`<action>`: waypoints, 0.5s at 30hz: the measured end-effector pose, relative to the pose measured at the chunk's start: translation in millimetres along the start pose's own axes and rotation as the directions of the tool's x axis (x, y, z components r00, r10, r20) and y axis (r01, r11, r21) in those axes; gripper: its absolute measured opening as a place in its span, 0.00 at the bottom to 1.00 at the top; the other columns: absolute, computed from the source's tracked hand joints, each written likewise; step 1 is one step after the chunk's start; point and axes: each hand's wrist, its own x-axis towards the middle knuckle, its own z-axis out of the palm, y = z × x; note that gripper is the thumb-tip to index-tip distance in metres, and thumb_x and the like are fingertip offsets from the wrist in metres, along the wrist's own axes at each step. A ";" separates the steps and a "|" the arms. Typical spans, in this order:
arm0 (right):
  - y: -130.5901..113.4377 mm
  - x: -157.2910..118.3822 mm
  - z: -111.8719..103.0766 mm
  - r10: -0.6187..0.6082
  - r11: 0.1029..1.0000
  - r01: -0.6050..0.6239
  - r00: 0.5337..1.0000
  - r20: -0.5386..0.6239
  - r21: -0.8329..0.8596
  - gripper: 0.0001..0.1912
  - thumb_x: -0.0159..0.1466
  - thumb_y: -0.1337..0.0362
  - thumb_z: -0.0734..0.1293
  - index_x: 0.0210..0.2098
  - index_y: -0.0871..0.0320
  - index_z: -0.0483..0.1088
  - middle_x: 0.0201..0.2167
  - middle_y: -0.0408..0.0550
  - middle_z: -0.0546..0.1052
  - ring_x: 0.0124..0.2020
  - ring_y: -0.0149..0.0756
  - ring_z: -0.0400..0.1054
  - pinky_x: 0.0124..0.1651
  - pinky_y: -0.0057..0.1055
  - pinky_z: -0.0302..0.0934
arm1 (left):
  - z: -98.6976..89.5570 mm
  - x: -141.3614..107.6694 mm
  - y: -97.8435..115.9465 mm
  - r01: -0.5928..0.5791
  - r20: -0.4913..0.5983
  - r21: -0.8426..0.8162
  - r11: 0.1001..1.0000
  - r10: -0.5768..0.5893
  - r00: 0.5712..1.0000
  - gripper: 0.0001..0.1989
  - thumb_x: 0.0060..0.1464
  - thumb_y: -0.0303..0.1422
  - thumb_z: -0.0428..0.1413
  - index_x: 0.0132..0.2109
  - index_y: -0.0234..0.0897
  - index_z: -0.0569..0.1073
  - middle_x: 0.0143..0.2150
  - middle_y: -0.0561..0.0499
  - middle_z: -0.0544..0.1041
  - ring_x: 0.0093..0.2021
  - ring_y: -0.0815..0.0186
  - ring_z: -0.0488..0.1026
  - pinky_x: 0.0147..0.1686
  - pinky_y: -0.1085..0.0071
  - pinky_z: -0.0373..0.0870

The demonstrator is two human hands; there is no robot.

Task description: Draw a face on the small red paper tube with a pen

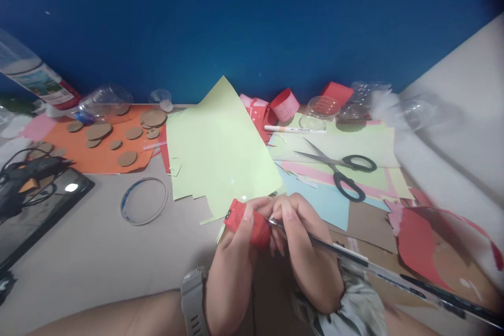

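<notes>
A blue wall (pixel 252 26) rises behind the pale green sheet (pixel 224 147), and the grey table (pixel 118 252) spreads out beneath it. To the left of the sheet lies an orange sheet (pixel 98 161); to its right is a heap of coloured papers (pixel 331 202). A long, slim, dark-and-silver rod (pixel 350 255) slants away from the sheet's near edge toward the lower right.

Just on the near side of the sheet, the two hands work close together. The left hand (pixel 237 233), with a grey watch (pixel 192 294) on its wrist, grips a small red piece (pixel 260 232) between thumb and fingers. The right hand (pixel 301 218) pinches the rod near its tip, which meets or nearly meets the red piece's right side; actual contact is hard to tell.

Black-handled scissors (pixel 334 163) lie with blades spread on the papers right of the sheet. The red piece sits by the sheet's near edge. A pale ring (pixel 123 202) lies flat to the sheet's left, a white marker (pixel 293 129) to its right, and brown discs (pixel 128 158) are scattered on the orange sheet.
</notes>
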 end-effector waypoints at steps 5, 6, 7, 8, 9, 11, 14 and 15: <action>1.8 -0.7 -1.3 -0.026 1.000 0.026 1.000 -0.012 0.005 0.28 0.88 0.43 0.66 0.33 0.48 0.70 0.25 0.39 0.77 0.21 0.34 0.62 0.24 0.33 0.59 | 1.8 0.4 -0.3 -0.026 0.021 -0.038 0.999 0.027 0.999 0.21 0.82 0.50 0.57 0.54 0.39 0.88 0.54 0.42 0.92 0.59 0.46 0.83 0.68 0.48 0.73; 3.1 -1.4 -2.2 -0.027 1.000 0.027 1.000 -0.005 -0.001 0.27 0.88 0.44 0.66 0.34 0.48 0.71 0.26 0.40 0.77 0.22 0.35 0.64 0.25 0.33 0.60 | 1.3 0.6 -0.7 -0.026 0.020 -0.039 0.999 0.027 0.999 0.21 0.82 0.50 0.58 0.54 0.40 0.88 0.54 0.42 0.92 0.59 0.46 0.83 0.68 0.48 0.73; 4.6 -2.3 -3.2 -0.031 0.999 0.031 1.000 0.004 -0.009 0.27 0.89 0.44 0.65 0.35 0.48 0.72 0.27 0.40 0.77 0.23 0.35 0.66 0.26 0.33 0.62 | 0.7 0.8 -1.1 -0.021 0.015 -0.037 0.999 0.021 1.000 0.21 0.81 0.51 0.58 0.54 0.40 0.88 0.53 0.42 0.92 0.59 0.45 0.83 0.68 0.48 0.73; 6.0 -3.2 -4.1 -0.037 0.999 0.037 0.999 0.013 -0.014 0.26 0.89 0.45 0.65 0.35 0.48 0.73 0.27 0.40 0.77 0.24 0.36 0.67 0.26 0.33 0.63 | 0.0 0.9 -1.3 -0.013 0.005 -0.032 0.999 0.013 1.000 0.21 0.81 0.52 0.59 0.53 0.40 0.88 0.52 0.42 0.92 0.59 0.45 0.83 0.68 0.48 0.72; 7.2 -4.2 -4.7 -0.045 0.999 0.046 0.999 0.025 -0.013 0.26 0.89 0.45 0.65 0.36 0.49 0.73 0.27 0.40 0.77 0.25 0.36 0.69 0.27 0.33 0.64 | -0.7 0.8 -1.4 -0.004 -0.002 -0.025 1.000 0.004 1.000 0.22 0.81 0.53 0.59 0.53 0.41 0.88 0.51 0.42 0.91 0.59 0.45 0.83 0.68 0.48 0.72; 8.3 -5.6 -4.9 -0.053 0.999 0.053 0.998 0.040 0.009 0.27 0.89 0.44 0.65 0.35 0.49 0.73 0.28 0.41 0.77 0.25 0.37 0.69 0.28 0.33 0.65 | -1.6 0.0 -0.9 0.002 -0.004 -0.022 1.000 -0.002 1.000 0.22 0.80 0.54 0.59 0.52 0.41 0.87 0.48 0.43 0.90 0.56 0.46 0.82 0.66 0.49 0.72; 6.3 -6.2 -3.4 -0.025 0.999 0.024 0.999 0.027 0.031 0.29 0.89 0.42 0.65 0.34 0.49 0.73 0.26 0.41 0.77 0.23 0.36 0.67 0.25 0.33 0.63 | -0.9 -1.4 0.5 -0.009 0.045 -0.040 0.999 0.011 0.999 0.23 0.82 0.52 0.57 0.49 0.41 0.87 0.40 0.47 0.85 0.48 0.51 0.79 0.60 0.51 0.72; 5.1 -5.9 -2.8 -0.012 1.000 0.011 1.000 0.016 0.025 0.29 0.89 0.42 0.65 0.34 0.49 0.73 0.25 0.41 0.76 0.23 0.36 0.66 0.24 0.33 0.62 | -0.4 -1.6 1.0 -0.014 0.057 -0.043 0.999 0.017 0.998 0.22 0.82 0.52 0.57 0.49 0.41 0.87 0.39 0.48 0.84 0.46 0.52 0.78 0.59 0.52 0.71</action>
